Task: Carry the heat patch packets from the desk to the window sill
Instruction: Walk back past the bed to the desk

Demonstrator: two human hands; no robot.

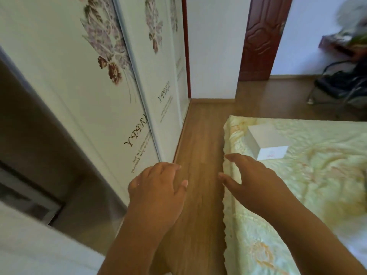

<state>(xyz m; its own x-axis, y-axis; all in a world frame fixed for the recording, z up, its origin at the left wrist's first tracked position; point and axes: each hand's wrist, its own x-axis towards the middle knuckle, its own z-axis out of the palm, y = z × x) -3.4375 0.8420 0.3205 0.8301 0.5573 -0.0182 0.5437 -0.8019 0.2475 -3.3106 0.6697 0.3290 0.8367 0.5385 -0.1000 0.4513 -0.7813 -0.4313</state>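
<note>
We hold our left hand (158,187) and right hand (252,183) out empty, fingers relaxed, beside the bed's corner (230,124) bearing a white box (266,141), probably walking between loads

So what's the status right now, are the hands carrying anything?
Left hand open, empty. Right hand open, empty, over the bed edge. No heat patch packets in view. White box on the bed; floor ahead unobstructed.

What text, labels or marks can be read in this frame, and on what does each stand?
"HAPPY": near wardrobe door, gold letters running up the panel.
"HAPPY": second wardrobe door, same style.
Small script lines beside each "HAPPY": too blurred to read.
Faint reddish mark on the white box on the bed: unreadable.
</note>
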